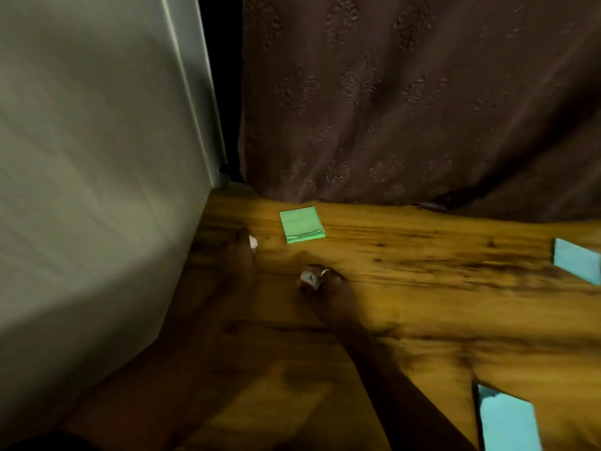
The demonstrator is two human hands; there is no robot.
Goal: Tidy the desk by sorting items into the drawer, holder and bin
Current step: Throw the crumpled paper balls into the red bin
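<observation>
Paper scrap (pixel 253 241), small and white, lies at the fingertips of my left grip (pixel 237 260), close to the pale wall (pixel 97 157) at the left end of the counter (pixel 422 255) — blur hides whether I pinch it or merely touch it. Just right of it, a green note pad (pixel 302 224) sits flat below the brown curtain (pixel 390 92). Nearer me, my right grip (pixel 323 283) is curled round a crumpled paper wad (pixel 309 277). Far right lie a pale blue pad (pixel 577 265) and, nearer me, a second blue pad (pixel 507 421), well apart.

The step in hand looks like gathering rubbish for the bin. Next, I judge, both scraps must be lifted clear and carried off — no bin, drawer or holder is in view.

Count: two white scraps, one green pad, two blue pads.
</observation>
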